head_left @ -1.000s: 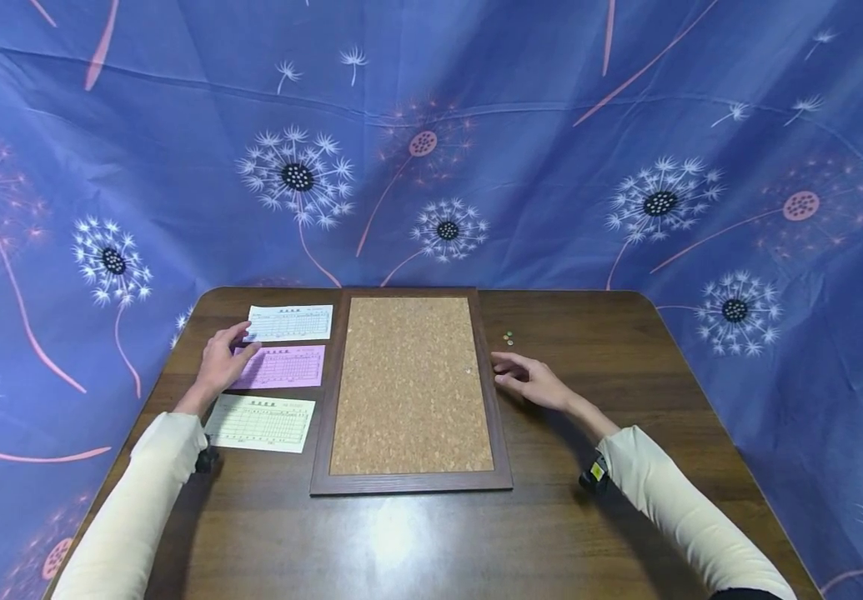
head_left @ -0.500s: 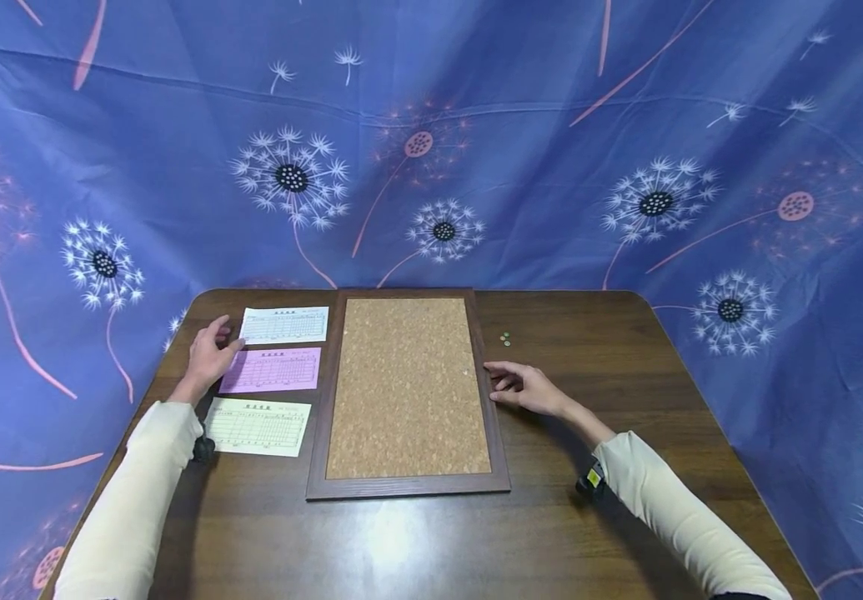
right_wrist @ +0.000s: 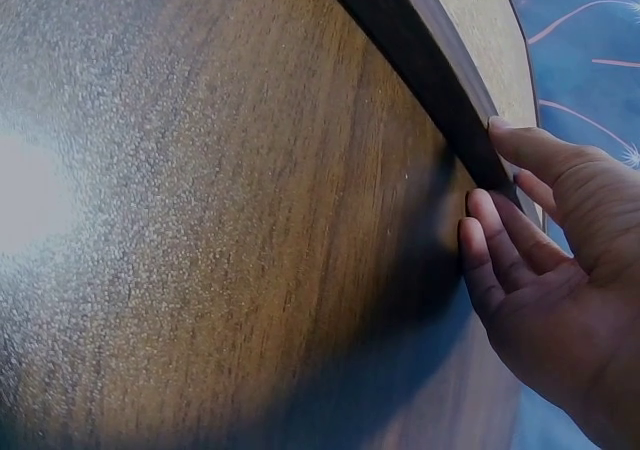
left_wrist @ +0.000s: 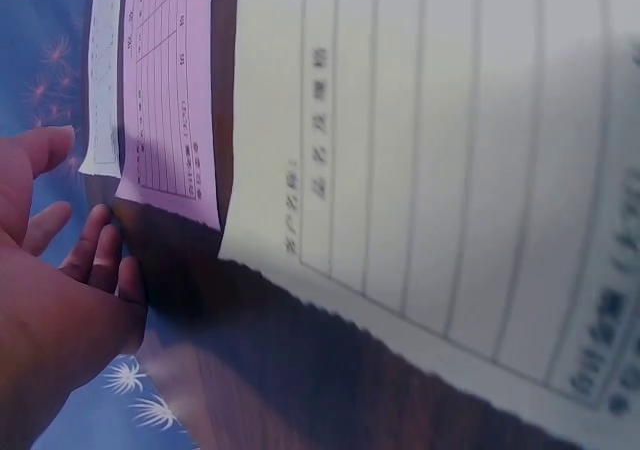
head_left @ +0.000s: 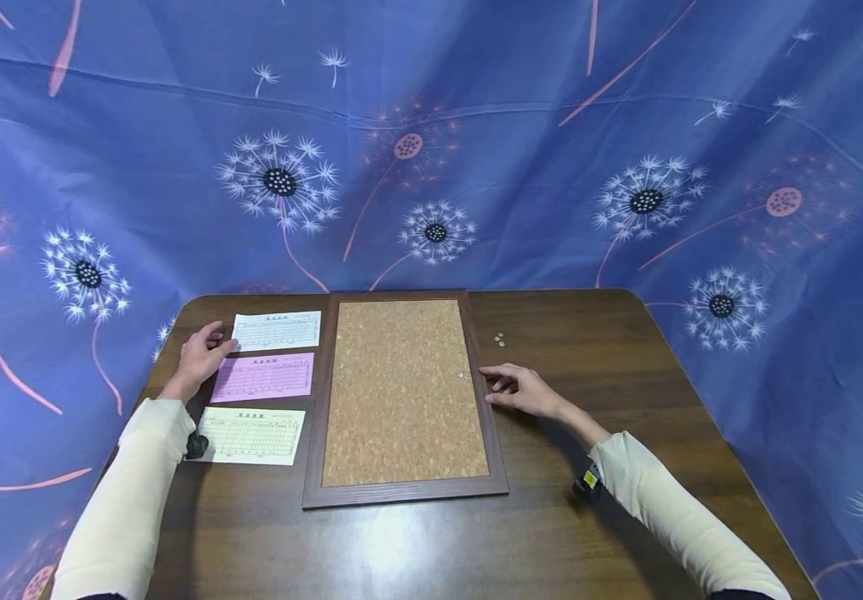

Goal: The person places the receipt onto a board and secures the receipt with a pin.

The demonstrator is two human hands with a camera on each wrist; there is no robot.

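Note:
A cork board with a dark brown wooden frame lies upright in the middle of the table. My right hand is at its right edge. In the right wrist view the thumb rests on the frame, with the other fingers lower along its side. To the left of the board, three printed slips form a column: white, pink and pale green. My left hand is beside the left ends of the white and pink slips, fingers loosely bent, holding nothing; its thumb tip overlaps the white slip's lower corner.
Several tiny round pieces, some green, lie right of the board's upper part. A brown wooden table bears everything. Behind it hangs a blue cloth with dandelion prints.
My left hand has drawn back leftward off the pink slip. My right hand has shifted slightly left onto the board's frame edge. The head view has turned a little; slips and board lie as before.

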